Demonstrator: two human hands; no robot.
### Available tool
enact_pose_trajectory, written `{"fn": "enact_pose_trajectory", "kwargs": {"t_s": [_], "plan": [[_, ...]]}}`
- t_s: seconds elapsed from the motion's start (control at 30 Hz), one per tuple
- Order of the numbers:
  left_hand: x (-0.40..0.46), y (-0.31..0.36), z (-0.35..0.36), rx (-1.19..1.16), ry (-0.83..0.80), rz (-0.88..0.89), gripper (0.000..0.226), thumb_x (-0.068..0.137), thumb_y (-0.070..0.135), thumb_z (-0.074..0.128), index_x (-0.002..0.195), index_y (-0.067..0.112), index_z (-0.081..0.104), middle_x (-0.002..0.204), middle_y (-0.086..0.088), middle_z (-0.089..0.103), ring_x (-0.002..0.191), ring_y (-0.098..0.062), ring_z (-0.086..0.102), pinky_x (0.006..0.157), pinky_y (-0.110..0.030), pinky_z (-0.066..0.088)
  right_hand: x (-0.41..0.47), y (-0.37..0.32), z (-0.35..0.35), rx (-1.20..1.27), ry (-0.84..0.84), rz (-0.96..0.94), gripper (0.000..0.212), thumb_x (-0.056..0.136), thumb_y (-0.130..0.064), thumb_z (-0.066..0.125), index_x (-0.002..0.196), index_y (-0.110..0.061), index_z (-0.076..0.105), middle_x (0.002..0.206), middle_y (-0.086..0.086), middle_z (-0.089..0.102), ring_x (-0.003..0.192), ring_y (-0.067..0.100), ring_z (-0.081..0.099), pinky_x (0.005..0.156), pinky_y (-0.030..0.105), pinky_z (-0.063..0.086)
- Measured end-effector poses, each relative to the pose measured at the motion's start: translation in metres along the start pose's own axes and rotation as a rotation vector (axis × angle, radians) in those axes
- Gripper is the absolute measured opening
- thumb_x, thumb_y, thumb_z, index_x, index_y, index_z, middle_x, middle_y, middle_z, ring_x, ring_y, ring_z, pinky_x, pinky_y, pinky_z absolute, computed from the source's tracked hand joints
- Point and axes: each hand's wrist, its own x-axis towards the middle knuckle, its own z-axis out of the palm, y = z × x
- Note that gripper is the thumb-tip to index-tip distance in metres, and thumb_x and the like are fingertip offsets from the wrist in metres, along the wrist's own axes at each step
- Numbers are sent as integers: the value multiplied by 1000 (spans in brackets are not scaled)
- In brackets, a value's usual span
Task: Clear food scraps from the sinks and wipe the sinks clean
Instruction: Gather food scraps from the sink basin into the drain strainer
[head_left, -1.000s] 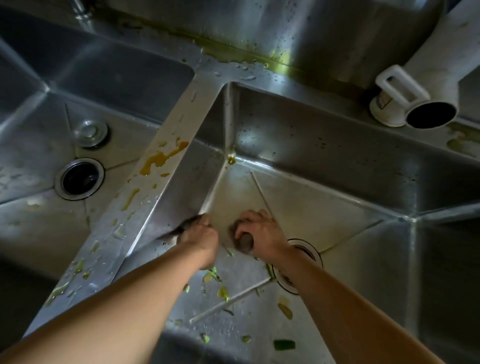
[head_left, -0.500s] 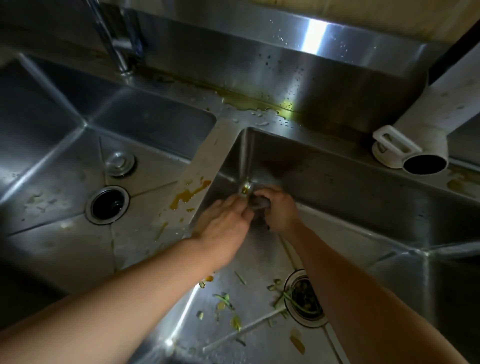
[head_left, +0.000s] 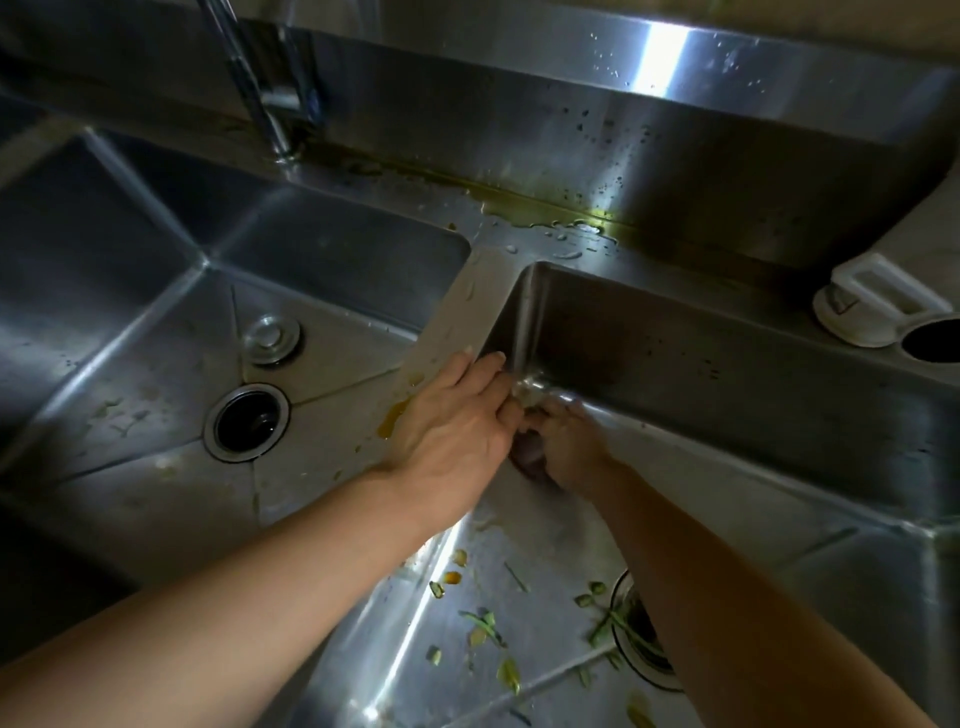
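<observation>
Two steel sinks sit side by side. My hands meet in the far left corner of the right sink (head_left: 727, 374). My left hand (head_left: 457, 421) reaches over the divider (head_left: 467, 306), fingers straight, fingertips touching the corner where a pale yellowish scrap (head_left: 524, 395) sits. My right hand (head_left: 569, 447) curls round a dark rounded lump (head_left: 527, 460), partly hidden by both hands. Green and yellow food scraps (head_left: 488, 623) lie scattered over the right sink floor near its drain (head_left: 641, 644). An orange-yellow smear (head_left: 395, 413) marks the divider.
The left sink (head_left: 130, 322) holds an open drain (head_left: 247, 421) and a loose metal stopper (head_left: 272, 338). The faucet (head_left: 265, 88) rises at the back left. Yellow-green liquid (head_left: 535, 208) pools along the back ledge. A white plastic fitting (head_left: 878, 306) sits at the right rim.
Both hands moved from the right sink's floor near the drain up into its far left corner. My left hand went from curled to straight fingers. The view lifted toward the backsplash.
</observation>
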Motion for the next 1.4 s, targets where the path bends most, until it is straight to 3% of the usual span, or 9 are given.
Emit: {"fn": "enact_pose_trajectory", "kwargs": {"t_s": [0.1, 0.3, 0.5, 0.67, 0.77, 0.87, 1.03, 1.23, 1.4], "plan": [[-2, 0, 0, 8, -16, -19, 41, 98, 10, 29, 139, 5, 37, 150, -17, 28, 144, -32, 7, 116, -41, -4, -50, 4, 12, 53, -27, -10, 29, 91, -23, 50, 118, -24, 57, 132, -1, 44, 126, 20, 40, 107, 25, 24], [-21, 11, -14, 11, -79, 26, 39, 99, 11, 26, 135, 1, 39, 149, -20, 29, 144, -34, 6, 116, -41, -3, -140, 17, 7, 165, -238, 172, 19, 85, -14, 55, 101, -19, 64, 116, -1, 50, 105, 23, 50, 83, 25, 44], [-47, 10, -8, -43, -78, 38, 41, 97, 14, 34, 137, 7, 41, 152, -15, 26, 145, -31, 3, 117, -43, -11, -110, -10, -43, 446, 96, 287, 28, 79, 5, 55, 97, -9, 71, 110, 9, 61, 88, 17, 57, 64, -3, 33], [-43, 8, 5, -90, 6, 15, 40, 96, 16, 29, 130, 14, 50, 140, -8, 45, 143, -28, 18, 116, -39, -9, -28, -28, -55, 475, 234, 275, 40, 76, 4, 59, 114, -5, 67, 130, 16, 54, 111, 34, 57, 98, 36, 44], [-46, 7, -1, -75, 73, 31, 19, 83, 26, 53, 88, 26, 71, 97, 9, 68, 115, -14, 57, 113, -35, 25, 9, -23, -41, 386, 158, 302, 47, 80, 0, 60, 126, -9, 59, 140, 14, 43, 119, 34, 50, 104, 33, 35], [-45, 7, 6, -148, 115, 42, 10, 77, 27, 64, 69, 27, 68, 75, 12, 65, 100, -10, 63, 110, -33, 31, 27, -19, -19, 351, 77, 275, 47, 89, -5, 55, 135, -12, 51, 146, 11, 36, 127, 33, 43, 108, 29, 28], [-45, 7, 8, -134, 179, 7, 38, 77, 17, 31, 66, 25, 67, 70, 11, 63, 93, -13, 64, 108, -32, 35, 5, -16, -1, 196, 31, 77, 42, 89, -17, 57, 132, -19, 55, 149, 4, 37, 137, 22, 31, 114, 27, 17], [-43, 6, 11, -139, 42, 19, 25, 84, 18, 45, 100, 21, 64, 106, 3, 63, 123, -22, 43, 116, -37, 0, -94, -3, 11, 202, -76, 35, 30, 81, -19, 68, 111, -23, 67, 134, -4, 49, 120, 23, 40, 98, 28, 38], [-43, 7, 6, -154, 22, 3, 23, 86, 17, 47, 101, 22, 63, 107, 6, 63, 119, -19, 43, 116, -36, 2, -162, 21, 14, 127, -228, 131, 27, 87, -14, 59, 113, -21, 65, 132, -4, 47, 113, 21, 42, 94, 26, 39]]}}
